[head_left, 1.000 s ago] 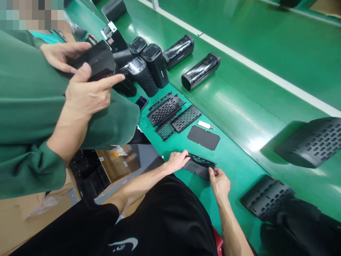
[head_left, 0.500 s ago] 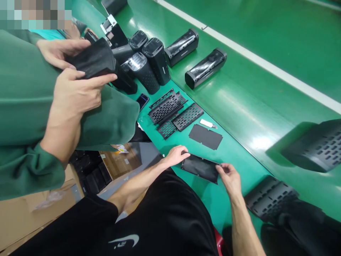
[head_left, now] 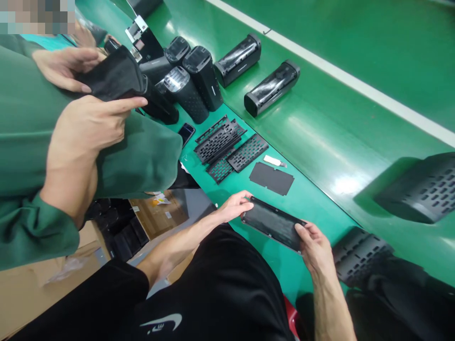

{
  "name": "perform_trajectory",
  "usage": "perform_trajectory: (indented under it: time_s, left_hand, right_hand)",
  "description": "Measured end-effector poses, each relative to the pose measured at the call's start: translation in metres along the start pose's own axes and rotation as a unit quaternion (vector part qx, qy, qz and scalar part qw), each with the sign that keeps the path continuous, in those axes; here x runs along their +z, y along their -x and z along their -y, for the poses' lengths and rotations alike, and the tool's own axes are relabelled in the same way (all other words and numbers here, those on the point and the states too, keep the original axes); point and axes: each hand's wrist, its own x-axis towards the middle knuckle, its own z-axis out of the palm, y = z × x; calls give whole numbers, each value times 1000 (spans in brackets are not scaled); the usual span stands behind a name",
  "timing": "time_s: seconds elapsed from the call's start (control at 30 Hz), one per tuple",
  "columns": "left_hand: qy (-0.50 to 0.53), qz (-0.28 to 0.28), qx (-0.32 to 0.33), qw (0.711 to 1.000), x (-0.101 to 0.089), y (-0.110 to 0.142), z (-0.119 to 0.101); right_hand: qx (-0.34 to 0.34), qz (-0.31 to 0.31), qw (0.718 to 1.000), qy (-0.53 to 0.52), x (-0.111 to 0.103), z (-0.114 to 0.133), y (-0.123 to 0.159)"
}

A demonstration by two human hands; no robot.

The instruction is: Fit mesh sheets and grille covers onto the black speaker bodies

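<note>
I hold a flat black panel (head_left: 272,222) by its two ends just above the green table (head_left: 313,142). My left hand (head_left: 235,206) pinches its far left end. My right hand (head_left: 314,244) grips its near right end, thumb on top. The panel's upper face is covered by dark sheet. A loose dark sheet (head_left: 272,178) lies on the table just beyond it, next to a small white strip (head_left: 273,161). Several perforated black grilles (head_left: 227,147) lie stacked further left.
A co-worker in a green sleeve (head_left: 31,142) at my left holds a black cloth-covered part (head_left: 113,78) in both hands. Black speaker bodies (head_left: 194,83) stand behind the grilles; two (head_left: 272,87) lie on the belt. Large perforated housings (head_left: 419,187) sit at right. A phone (head_left: 186,132) lies by the edge.
The panel has come up off the table and turned flatter, its covered face now upward. My right hand slid further right along it. The co-worker keeps working the cloth-covered part.
</note>
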Motion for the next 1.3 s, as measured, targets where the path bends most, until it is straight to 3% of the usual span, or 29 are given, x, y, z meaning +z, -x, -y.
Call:
perform_trajectory:
  time_s: [0.57,0.87,1.07,1.3]
  left_hand:
    - [11,17,-11,1000,-2,13,-3]
    - [33,0,-5,999,-3,7,10]
    - [-3,-80,-66,995,-7,-9,9]
    - [-74,-228,-84,967,-25,-25,9]
  right_hand:
    - [-2,-5,1000,-31,-9,0,10]
    - [0,-24,999,-34,-11,-7,-1]
    - [8,-24,999,-32,-5,-30,-23]
    - [-3,3,1000,8,34,-50,-46]
